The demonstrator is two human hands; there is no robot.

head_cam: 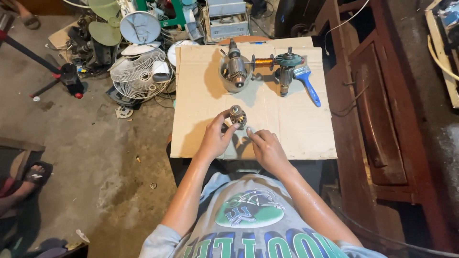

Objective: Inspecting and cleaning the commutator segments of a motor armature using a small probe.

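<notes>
Left hand [216, 138]: grasping a small motor armature [237, 116] above the cardboard-covered desk [296, 129].
Right hand [267, 149]: fingers curled loosely beside the armature, holding nothing.
Farther back: blue brush [308, 85].

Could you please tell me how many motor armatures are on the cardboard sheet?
3: one armature in the left hand, one in the metal bowl, one beside the blue brush. Others may be hidden.

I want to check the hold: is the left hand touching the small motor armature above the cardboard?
Touching. The head view shows the left hand with its fingers closed around the motor armature, no gap visible. The right hand is just beside it.
</notes>
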